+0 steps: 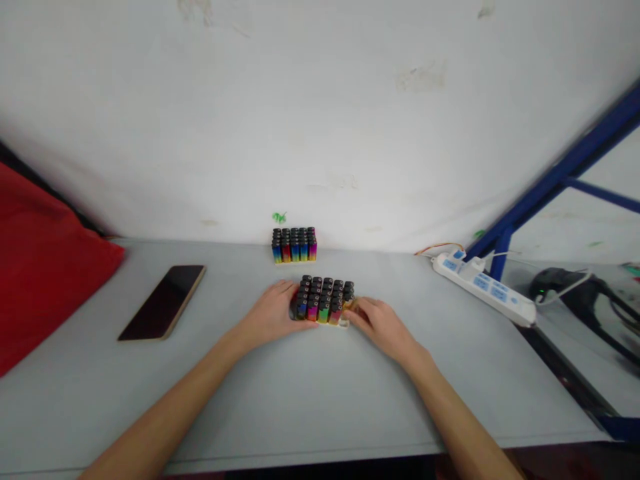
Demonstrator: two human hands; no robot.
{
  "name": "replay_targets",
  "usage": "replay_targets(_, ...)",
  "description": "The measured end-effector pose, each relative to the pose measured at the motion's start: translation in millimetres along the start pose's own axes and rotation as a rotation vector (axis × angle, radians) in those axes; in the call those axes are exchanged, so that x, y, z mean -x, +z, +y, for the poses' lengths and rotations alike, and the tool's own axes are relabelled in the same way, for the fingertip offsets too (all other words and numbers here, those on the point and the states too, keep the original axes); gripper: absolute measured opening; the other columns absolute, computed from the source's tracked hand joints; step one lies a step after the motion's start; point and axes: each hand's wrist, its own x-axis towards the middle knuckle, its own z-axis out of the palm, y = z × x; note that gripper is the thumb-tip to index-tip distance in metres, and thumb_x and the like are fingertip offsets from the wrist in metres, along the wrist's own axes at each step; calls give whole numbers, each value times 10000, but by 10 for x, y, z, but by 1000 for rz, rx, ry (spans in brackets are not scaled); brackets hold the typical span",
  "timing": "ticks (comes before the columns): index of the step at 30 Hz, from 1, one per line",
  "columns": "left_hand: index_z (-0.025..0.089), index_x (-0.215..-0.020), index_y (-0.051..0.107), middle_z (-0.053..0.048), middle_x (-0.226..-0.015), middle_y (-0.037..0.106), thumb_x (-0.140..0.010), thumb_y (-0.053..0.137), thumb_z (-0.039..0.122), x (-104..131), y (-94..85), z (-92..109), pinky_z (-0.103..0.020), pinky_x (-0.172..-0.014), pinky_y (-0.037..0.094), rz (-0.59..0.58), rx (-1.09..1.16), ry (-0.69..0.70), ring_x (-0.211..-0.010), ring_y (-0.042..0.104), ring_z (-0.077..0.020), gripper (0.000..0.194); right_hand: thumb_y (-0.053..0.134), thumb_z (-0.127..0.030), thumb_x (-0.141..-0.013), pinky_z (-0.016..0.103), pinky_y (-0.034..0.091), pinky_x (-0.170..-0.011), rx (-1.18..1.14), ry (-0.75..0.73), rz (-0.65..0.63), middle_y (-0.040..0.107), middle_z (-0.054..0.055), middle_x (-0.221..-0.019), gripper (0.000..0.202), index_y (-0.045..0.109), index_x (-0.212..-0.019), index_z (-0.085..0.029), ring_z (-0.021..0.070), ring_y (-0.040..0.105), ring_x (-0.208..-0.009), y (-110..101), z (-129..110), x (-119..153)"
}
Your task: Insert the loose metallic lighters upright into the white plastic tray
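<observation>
A pale tray of lighters (324, 309) stands on the grey table in front of me, its black-topped lighters packed upright in rows. Their bodies show blue, pink, green, red and yellow. At the front right corner a bit of bare pale tray (344, 323) shows. My left hand (273, 308) is wrapped round the left end, thumb along the front. Around the right end curls my right hand (379, 322), thumb at the front corner beside a yellow lighter; its inner fingertips are partly hidden. A second block of lighters (295, 246) stands behind, close to the wall.
A dark-screened phone (163, 303) lies at left, beside a red cloth (45, 267). At right are a white power strip (483, 288) with plugs and cables, a blue metal frame (560, 170) and a black strapped device (585, 300). The white wall (320, 133) closes off the back.
</observation>
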Motion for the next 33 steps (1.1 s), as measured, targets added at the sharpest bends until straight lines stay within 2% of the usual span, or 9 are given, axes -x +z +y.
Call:
replay_targets(4, 256, -1148, 811, -144, -1259, 898, -860, 984, 735, -15, -63, 3, -547, -1125, 676, 8, -28, -23, -1193, 843, -426, 585, 485, -637, -1298, 371, 531, -781, -89, 11, 32, 779, 61, -891, 552, 647, -907, -283, 260, 716, -797, -14, 40, -2)
replay_targets(8, 228, -1152, 812, -180, -1241, 890, -877, 954, 722, -19, -155, -175, -594, -1130, 662, 61, -90, -136, -1224, 835, -473, 583, 416, -669, -1299, 373, 527, -800, -89, 17, 46, 758, 64, -867, 589, 608, -887, -293, 271, 713, -815, 3, 59, -27)
replay_targets(15, 186, -1186, 793, -203, -1222, 848, -968, 827, 774, -33, -219, -548, -629, -1069, 652, 192, -172, -249, -1206, 796, -503, 628, 507, -530, -1275, 357, 506, -815, -53, 58, 53, 772, 53, -880, 432, 647, -947, -286, 271, 735, -836, 120, 115, -79)
replay_targets(18, 202, -1187, 799, -206, -1226, 843, -899, 886, 792, -84, -222, -661, -604, -1085, 667, 219, -115, -261, -1215, 804, -476, 662, 550, -476, -1254, 345, 505, -809, -41, 108, 75, 780, 50, -874, 374, 691, -975, -271, 259, 736, -834, 204, 133, -195)
replay_targets(22, 211, -1265, 820, -201, -1255, 868, -758, 982, 804, -181, -243, -771, -642, -1136, 673, 255, 19, -259, -1256, 812, -504, 798, 647, -566, -1202, 379, 608, -954, -270, 95, 183, 845, 81, -996, 381, 772, -1025, -252, 269, 778, -964, 303, 155, -631)
replay_targets(25, 203, -1289, 849, -208, -1367, 887, -682, 1049, 724, -247, -244, -790, -654, -1230, 659, 282, 115, -229, -1376, 801, -530, 824, 709, -802, -1104, 500, 639, -1183, -704, 181, 345, 890, 153, -1332, 574, 853, -1205, -255, 343, 812, -1273, 409, 105, -1153)
replay_targets(27, 198, -1389, 848, -211, -1496, 872, -669, 1078, 629, -282, -225, -771, -664, -1302, 630, 308, 239, -189, -1465, 781, -533, 870, 585, -958, -1083, 561, 591, -1305, -791, 191, 377, 830, 182, -1568, 807, 852, -1381, -258, 384, 732, -1525, 522, 11, -1496)
replay_targets(29, 197, -1521, 806, -201, -1573, 855, -688, 1074, 572, -310, -189, -738, -689, -1326, 622, 312, 328, -160, -1489, 788, -525, 952, 476, -1074, -1044, 585, 496, -1418, -850, 180, 382, 767, 184, -1703, 1018, 824, -1523, -247, 392, 637, -1674, 666, -118, -1761)
replay_targets(33, 220, -1645, 748, -209, -1699, 787, -607, 1139, 473, -342, -89, -669, -729, -1395, 562, 376, 552, -158, -1585, 737, -549, 1138, 376, -1215, -930, 557, 292, -1546, -984, 123, 389, 674, 168, -1836, 1320, 750, -1695, -206, 380, 522, -1798, 933, -334, -1978)
